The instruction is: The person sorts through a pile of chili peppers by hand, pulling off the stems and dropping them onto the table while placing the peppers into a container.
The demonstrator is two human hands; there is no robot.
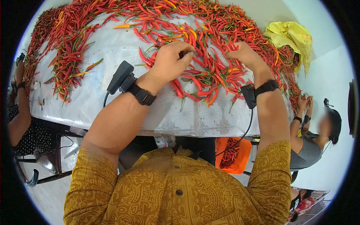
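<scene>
Red chili peppers (204, 80) with green stems lie in a loose heap in front of me, a few orange ones among them. My left hand (173, 60) is over the left side of this heap, its fingers curled toward the thumb; whatever the fingertips may pinch is hidden. At the heap's right side, my right hand (245, 55) has its fingers closed on a red chili pepper (231, 47). Both wrists carry black straps with small black devices.
A silver-white patterned cloth (165, 116) covers the table. More chilies (71, 56) lie at left and along the far edge. A yellow sack (290, 37) stands at back right. Below the table edge is an orange basket (244, 155) holding chilies. Other people (311, 142) sit at both sides.
</scene>
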